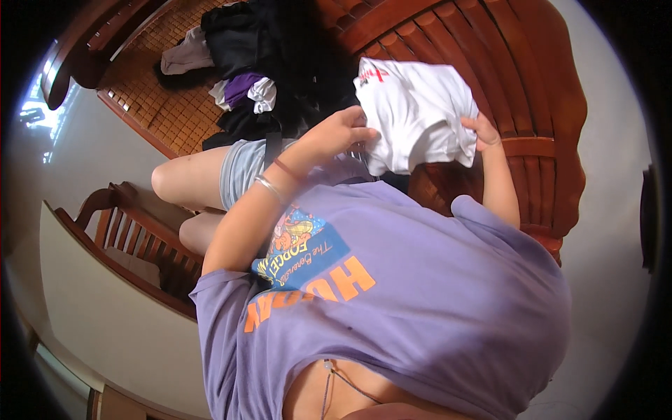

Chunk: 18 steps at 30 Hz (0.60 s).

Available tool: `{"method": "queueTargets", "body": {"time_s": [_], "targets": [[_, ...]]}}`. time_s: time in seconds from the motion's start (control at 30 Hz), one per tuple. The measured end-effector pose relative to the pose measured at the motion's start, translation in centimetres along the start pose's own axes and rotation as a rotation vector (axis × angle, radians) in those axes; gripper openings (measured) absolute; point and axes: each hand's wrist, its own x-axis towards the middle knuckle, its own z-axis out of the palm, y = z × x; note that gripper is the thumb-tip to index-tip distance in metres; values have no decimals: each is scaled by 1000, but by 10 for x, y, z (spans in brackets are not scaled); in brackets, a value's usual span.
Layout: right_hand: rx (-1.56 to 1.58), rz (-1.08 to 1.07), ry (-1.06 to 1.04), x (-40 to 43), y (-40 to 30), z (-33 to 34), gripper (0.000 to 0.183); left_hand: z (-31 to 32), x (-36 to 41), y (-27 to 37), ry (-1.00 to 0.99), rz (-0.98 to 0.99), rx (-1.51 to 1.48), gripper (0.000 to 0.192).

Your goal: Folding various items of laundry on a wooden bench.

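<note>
A white garment, probably a T-shirt, is held up in front of me in a loosely folded bundle, with red lettering near its far left corner. My left hand grips its left edge, thumb on the near side. At the opposite edge, my right hand pinches the cloth, its fingers partly hidden behind the fabric. The bundle hangs above my lap, beside a slatted wooden backrest.
On the woven bamboo seat mat lie black clothes, a purple-and-white cloth and a pale greyish-pink cloth. A curved slatted wooden backrest rises on the right. Another slatted wooden seat stands at left.
</note>
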Motion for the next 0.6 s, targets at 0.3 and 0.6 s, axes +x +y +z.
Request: {"method": "queueTargets", "body": {"time_s": [0.3, 0.6], "targets": [[-76, 673, 328, 17, 177, -62, 45, -85, -41, -57, 390, 142, -633, 26], [-666, 837, 204, 87, 216, -33, 34, -84, -50, -62, 420, 261, -499, 28]]}}
